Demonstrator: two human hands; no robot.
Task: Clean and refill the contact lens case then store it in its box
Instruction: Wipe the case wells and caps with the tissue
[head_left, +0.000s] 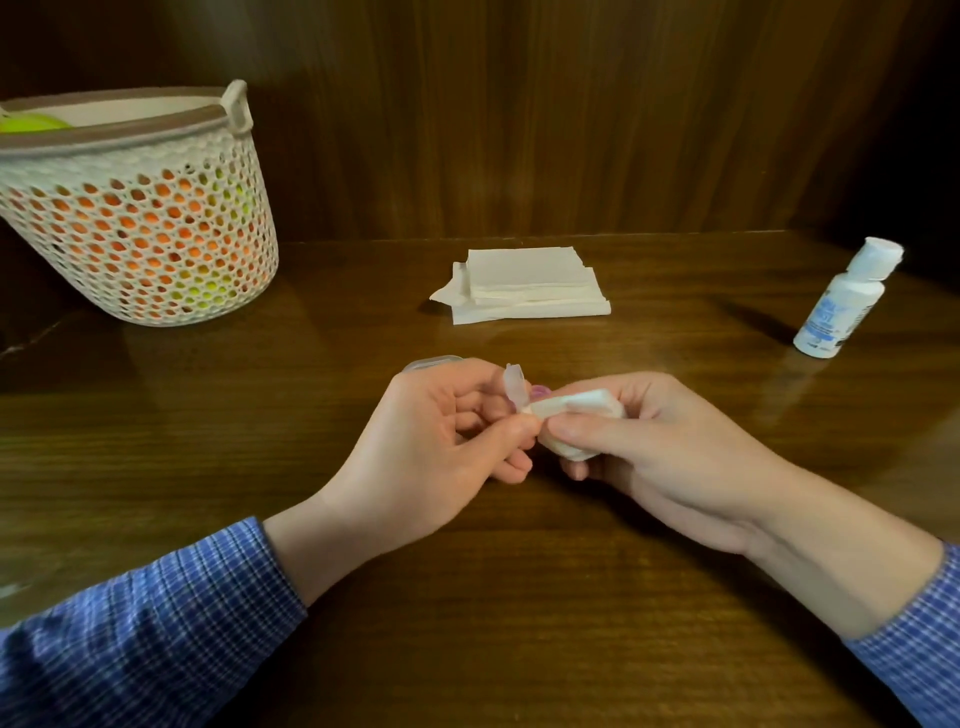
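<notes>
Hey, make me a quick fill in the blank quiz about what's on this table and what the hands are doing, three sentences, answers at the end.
1. The right hand presses a folded ____ against the lens case held by the left hand.
2. The white bottle stands on the table's ____ side with its cap on.
3. The stack of tissues lies between the bottle and the ____, which holds orange and yellow-green things.

Missing words: tissue; right; basket
</notes>
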